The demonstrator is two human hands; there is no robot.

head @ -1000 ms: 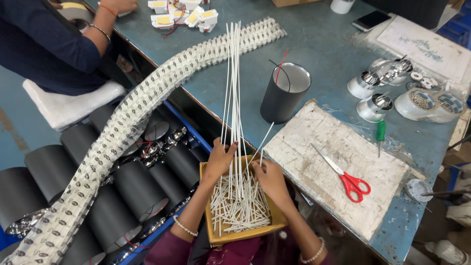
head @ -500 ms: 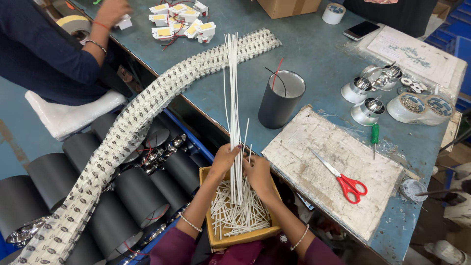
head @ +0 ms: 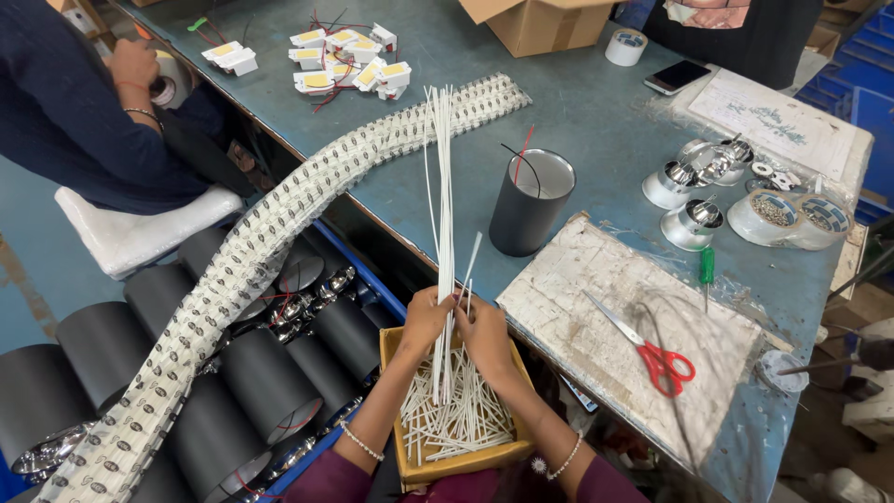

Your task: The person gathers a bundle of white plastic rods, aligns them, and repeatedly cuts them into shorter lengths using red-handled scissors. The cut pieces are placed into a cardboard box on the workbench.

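A bundle of long white tubes [head: 441, 196] stands nearly upright over a shallow yellow box [head: 447, 464], its lower end pinched between both hands. The left hand [head: 425, 319] wraps its fingers round the bundle from the left, and the right hand [head: 486, 333] closes on it from the right, the two hands almost touching. A few loose strands splay out just above the right hand. Beneath the hands, short white tube pieces [head: 456, 419] lie heaped across the bottom of the box, which sits at the near edge of the bench [head: 596, 112].

Just right of the box lies a worn white board [head: 596, 289] with red-handled scissors [head: 652, 349] on it and a green screwdriver [head: 707, 270] at its far edge. Behind the board stands a dark grey cylinder housing [head: 529, 203] with red and black wires in it. A long pale strip of packaged parts [head: 279, 233] curves from the bench down over rows of black cylinders [head: 233, 373] on the left. Farther off are small white and yellow modules [head: 335, 61], silver reflectors [head: 694, 186], tape rolls [head: 792, 216], a phone [head: 683, 76] and a cardboard box [head: 540, 20]. Another person's hand [head: 135, 65] rests at the far left corner
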